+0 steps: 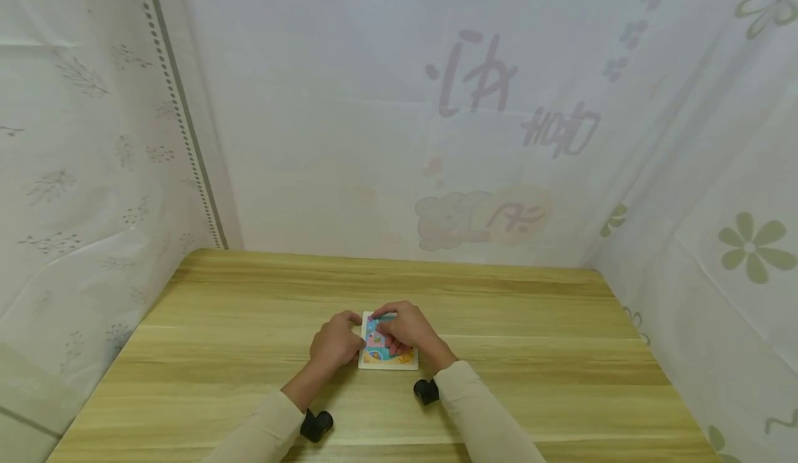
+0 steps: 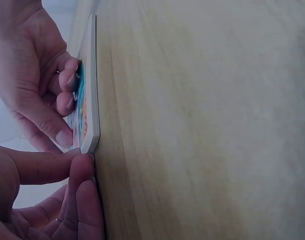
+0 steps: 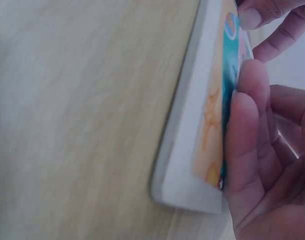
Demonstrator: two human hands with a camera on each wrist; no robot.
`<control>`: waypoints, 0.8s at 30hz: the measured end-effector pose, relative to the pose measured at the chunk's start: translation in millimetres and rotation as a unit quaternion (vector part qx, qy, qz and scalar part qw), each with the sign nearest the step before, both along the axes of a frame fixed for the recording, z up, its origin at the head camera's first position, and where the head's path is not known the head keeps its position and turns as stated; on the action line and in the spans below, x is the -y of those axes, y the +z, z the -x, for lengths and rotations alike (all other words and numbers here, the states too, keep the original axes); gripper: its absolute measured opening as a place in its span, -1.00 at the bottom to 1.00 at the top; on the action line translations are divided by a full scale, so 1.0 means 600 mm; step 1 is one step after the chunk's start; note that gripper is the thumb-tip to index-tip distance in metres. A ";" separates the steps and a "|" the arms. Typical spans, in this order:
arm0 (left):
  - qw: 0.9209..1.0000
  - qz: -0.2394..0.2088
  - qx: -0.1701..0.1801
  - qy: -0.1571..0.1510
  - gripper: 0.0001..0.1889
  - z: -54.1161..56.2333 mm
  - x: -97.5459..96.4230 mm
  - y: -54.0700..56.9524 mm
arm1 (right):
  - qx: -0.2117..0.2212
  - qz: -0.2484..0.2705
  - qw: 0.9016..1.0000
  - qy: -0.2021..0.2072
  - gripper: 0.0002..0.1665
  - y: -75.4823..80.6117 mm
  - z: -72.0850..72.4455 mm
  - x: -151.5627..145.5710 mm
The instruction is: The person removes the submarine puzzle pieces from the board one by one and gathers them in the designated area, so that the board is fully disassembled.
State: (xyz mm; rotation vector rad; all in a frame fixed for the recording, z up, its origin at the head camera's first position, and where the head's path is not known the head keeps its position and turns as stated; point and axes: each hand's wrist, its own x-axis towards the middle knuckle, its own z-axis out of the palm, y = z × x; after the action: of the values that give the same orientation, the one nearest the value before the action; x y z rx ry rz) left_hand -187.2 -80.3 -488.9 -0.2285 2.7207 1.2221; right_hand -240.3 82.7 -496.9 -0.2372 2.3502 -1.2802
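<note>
A small flat picture board with a white rim lies on the wooden table; its print is blue, pink and orange. Along its left edge, my left hand holds the board, with the thumb at the rim and fingers beside it in the left wrist view. My right hand lies over the upper right of the board. Its thumb and index finger reach the upper left of the picture, while the other fingers curl against the printed face. Whether a small piece sits between thumb and index finger is hidden.
The wooden table extends around the board on all sides. White patterned cloth hangs behind it and at both sides. Black wrist-worn devices sit at the sleeve cuffs, just above the tabletop.
</note>
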 end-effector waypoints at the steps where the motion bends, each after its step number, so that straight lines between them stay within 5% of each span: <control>1: 1.000 0.000 0.000 0.001 -0.55 0.000 0.000 0.000 | 0.003 0.005 1.000 -0.002 -0.72 0.000 0.000 0.001; 24: 1.000 -0.002 -0.006 0.001 -0.57 0.000 0.000 0.000 | 0.001 0.017 1.000 0.008 -0.72 0.009 -0.004 0.003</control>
State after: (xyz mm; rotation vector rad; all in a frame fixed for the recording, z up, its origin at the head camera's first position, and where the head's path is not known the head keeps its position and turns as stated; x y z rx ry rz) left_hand -187.2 -80.2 -489.1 -0.2226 2.7290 1.2332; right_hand -238.1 81.1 -491.7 -0.2636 2.3212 -1.3132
